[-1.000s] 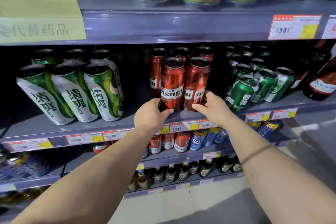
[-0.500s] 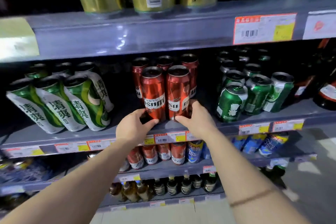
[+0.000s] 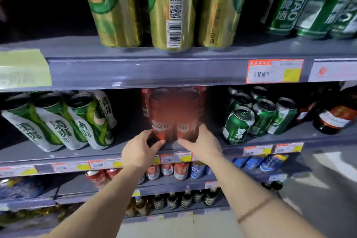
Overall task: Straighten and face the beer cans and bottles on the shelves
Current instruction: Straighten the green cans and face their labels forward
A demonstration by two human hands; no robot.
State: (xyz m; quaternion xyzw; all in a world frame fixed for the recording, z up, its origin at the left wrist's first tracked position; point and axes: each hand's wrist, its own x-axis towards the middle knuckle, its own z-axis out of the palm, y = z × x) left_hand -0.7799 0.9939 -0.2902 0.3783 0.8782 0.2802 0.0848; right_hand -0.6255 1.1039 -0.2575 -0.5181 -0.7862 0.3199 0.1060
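While two blurred red cans (image 3: 174,120) stand at the near edge of the middle shelf (image 3: 135,152), the left hand (image 3: 140,152) grips one base, the right hand (image 3: 201,146) the other, between white-green cans (image 3: 58,121) left and green cans (image 3: 251,120) right.

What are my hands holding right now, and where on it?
Left hand grips the left front red can near its base; right hand grips the right front red can near its base. Both cans are motion-blurred.
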